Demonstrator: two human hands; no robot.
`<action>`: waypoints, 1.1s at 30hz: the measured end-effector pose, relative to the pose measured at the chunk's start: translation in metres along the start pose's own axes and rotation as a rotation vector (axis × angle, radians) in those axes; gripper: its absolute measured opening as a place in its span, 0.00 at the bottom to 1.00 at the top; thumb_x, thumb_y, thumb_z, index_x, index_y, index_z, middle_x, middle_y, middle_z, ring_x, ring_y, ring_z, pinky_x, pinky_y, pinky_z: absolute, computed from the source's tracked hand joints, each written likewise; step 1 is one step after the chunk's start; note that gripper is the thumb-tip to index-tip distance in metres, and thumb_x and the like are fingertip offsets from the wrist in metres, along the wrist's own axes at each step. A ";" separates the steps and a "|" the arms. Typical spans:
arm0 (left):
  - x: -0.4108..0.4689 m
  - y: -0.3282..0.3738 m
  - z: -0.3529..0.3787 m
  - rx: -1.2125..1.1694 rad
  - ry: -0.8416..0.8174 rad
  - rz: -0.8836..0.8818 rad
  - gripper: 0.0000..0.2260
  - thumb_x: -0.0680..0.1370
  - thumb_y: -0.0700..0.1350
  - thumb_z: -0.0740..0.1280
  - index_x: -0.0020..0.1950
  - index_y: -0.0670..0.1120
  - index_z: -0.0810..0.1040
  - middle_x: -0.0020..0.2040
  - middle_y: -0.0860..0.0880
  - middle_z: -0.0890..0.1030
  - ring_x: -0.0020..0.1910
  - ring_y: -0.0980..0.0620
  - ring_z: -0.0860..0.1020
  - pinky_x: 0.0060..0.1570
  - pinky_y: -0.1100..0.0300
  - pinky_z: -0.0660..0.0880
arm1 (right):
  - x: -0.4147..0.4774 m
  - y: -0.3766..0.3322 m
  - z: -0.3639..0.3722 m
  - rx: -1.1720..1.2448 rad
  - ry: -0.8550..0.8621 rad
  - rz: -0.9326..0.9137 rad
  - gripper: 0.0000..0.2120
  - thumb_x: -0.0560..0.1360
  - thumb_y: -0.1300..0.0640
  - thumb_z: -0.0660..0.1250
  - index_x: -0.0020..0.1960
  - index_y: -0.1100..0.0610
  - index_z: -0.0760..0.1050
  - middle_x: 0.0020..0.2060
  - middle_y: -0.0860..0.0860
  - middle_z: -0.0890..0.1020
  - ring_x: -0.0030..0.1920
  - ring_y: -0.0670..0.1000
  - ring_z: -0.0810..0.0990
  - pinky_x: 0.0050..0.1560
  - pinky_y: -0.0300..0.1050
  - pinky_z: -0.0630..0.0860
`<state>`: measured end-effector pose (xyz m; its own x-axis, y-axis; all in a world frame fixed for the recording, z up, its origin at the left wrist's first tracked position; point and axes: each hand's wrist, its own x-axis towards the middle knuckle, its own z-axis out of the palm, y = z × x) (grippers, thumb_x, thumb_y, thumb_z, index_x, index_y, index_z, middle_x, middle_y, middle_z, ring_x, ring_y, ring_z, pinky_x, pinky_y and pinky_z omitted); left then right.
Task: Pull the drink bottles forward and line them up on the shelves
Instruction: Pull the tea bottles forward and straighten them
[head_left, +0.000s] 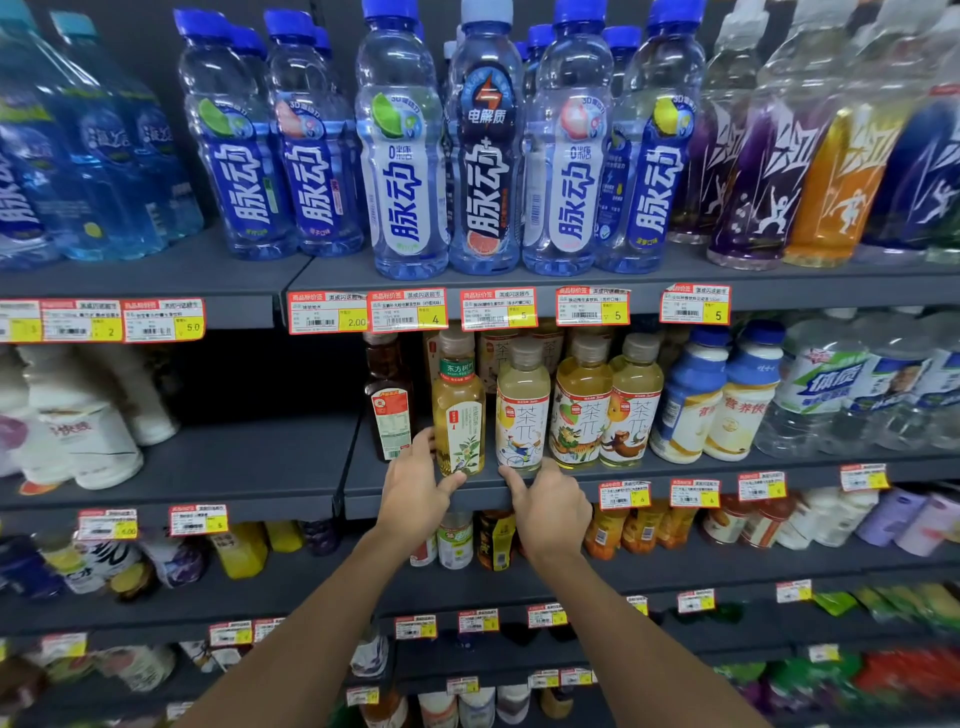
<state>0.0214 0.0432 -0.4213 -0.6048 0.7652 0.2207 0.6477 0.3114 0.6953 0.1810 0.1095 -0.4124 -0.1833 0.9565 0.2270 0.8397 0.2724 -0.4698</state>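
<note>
**Two hands on tea bottles, middle shelf (363, 467)**

Both arms reach up from below, side by side, to the front edge of the shelf.

Left hand (415, 488): grip closed round the foot of the green-label tea bottle (460, 410). The thumb lies across the front of the base and the fingers (423, 436) wrap its left side. The bottle is upright and stands at the shelf's front edge.

Right hand (550, 509): grip closed round the foot of the white-label tea bottle (522, 410), one digit on the left of the base and the rest curled to its right. This bottle is upright, just beside the green-label one, and also at the front edge.

Neighbours in the same row: a dark tea bottle (389, 400) stands just left of the left hand. Two yellow tea bottles (605, 410) stand right of the held pair, then two blue-capped bottles (719, 395). More tea bottles stand behind the front row.

On the upper shelf, blue sports-drink bottles (488, 145) stand in a row. Red and yellow price tags (498, 309) line the shelf edges.
</note>
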 end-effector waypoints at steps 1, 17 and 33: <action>0.001 0.000 -0.001 0.007 -0.005 -0.001 0.31 0.74 0.50 0.75 0.73 0.52 0.65 0.64 0.50 0.77 0.65 0.49 0.74 0.66 0.46 0.72 | 0.001 0.002 0.001 0.004 0.000 -0.013 0.26 0.78 0.33 0.62 0.57 0.56 0.77 0.46 0.54 0.85 0.49 0.56 0.84 0.45 0.48 0.77; 0.000 0.007 -0.009 0.004 -0.026 0.010 0.32 0.73 0.49 0.76 0.74 0.51 0.66 0.64 0.52 0.78 0.63 0.55 0.75 0.66 0.52 0.73 | 0.023 0.032 0.000 0.063 -0.010 -0.155 0.20 0.76 0.33 0.65 0.48 0.50 0.77 0.36 0.48 0.83 0.41 0.52 0.83 0.38 0.45 0.76; -0.013 -0.015 -0.042 -0.035 0.509 -0.150 0.25 0.70 0.57 0.77 0.56 0.46 0.71 0.50 0.49 0.73 0.53 0.47 0.74 0.53 0.49 0.74 | -0.014 -0.016 0.026 0.085 0.026 -0.279 0.31 0.75 0.28 0.60 0.64 0.51 0.74 0.37 0.49 0.84 0.44 0.54 0.84 0.41 0.48 0.77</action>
<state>0.0004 0.0049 -0.4057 -0.8437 0.3408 0.4147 0.5261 0.3710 0.7653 0.1566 0.0945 -0.4300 -0.3871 0.8408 0.3784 0.7129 0.5332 -0.4555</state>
